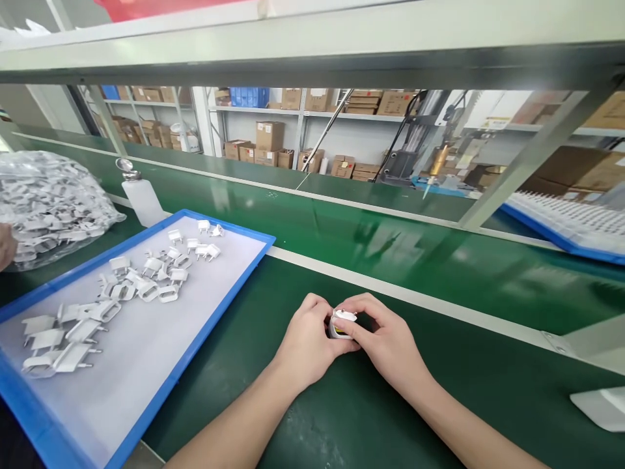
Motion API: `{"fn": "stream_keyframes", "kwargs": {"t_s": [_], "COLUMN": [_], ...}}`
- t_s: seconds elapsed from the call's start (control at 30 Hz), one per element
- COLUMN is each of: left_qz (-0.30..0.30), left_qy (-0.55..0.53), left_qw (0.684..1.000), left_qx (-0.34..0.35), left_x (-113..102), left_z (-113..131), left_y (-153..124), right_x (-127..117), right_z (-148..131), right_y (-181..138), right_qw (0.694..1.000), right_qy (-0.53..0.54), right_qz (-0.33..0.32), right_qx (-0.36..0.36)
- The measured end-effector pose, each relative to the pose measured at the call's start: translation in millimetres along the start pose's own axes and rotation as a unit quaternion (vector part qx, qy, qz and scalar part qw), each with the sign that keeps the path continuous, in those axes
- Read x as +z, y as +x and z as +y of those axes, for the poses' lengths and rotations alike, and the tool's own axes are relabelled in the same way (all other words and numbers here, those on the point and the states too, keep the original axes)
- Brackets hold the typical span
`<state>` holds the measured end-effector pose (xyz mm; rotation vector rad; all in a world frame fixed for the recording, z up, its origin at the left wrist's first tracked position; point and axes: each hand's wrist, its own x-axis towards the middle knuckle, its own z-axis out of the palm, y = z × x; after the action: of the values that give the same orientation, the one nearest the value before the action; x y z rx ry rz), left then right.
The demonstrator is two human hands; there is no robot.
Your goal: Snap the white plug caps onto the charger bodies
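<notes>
Both my hands meet over the green mat in front of me. My left hand [310,339] and my right hand [385,339] pinch one small white plug part [342,324] between their fingertips; a bit of yellow shows on its lower edge. Fingers of both hands curl closed around it. To the left lies a blue tray [234,290] with a white liner, holding several loose white plug parts [146,280].
A clear bag full of white plug parts [49,202] sits at the far left beside a white dispenser bottle [139,195]. A green conveyor belt [390,241] runs across behind the mat. Another blue tray [566,228] lies at the right. Another person's hand [6,244] shows at the left edge.
</notes>
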<state>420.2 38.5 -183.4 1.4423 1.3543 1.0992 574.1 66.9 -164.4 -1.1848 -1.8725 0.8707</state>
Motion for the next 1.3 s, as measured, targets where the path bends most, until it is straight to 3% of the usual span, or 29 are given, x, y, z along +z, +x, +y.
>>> {"fn": "stream_keyframes", "kwargs": {"t_s": [0.27, 0.53, 1.3], "left_qz": [0.001, -0.001, -0.007], "left_qy": [0.017, -0.003, -0.012], "left_qw": [0.999, 1.000, 1.000], "left_qx": [0.035, 0.024, 0.005], "left_x": [-3.3, -2.4, -0.4], "left_z": [-1.6, -0.9, -2.0], "left_y": [-2.5, -4.7, -4.3], "right_x": [-2.3, -4.1, -3.1], "right_z": [-1.2, -4.9, -2.8], "right_y": [-5.0, -1.8, -6.0], "right_qw": [0.997, 1.000, 1.000], "right_qy": [-0.043, -0.006, 0.008], "right_qz": [-0.016, -0.022, -0.020], "right_qx": [-0.058, 0.007, 0.017]}}
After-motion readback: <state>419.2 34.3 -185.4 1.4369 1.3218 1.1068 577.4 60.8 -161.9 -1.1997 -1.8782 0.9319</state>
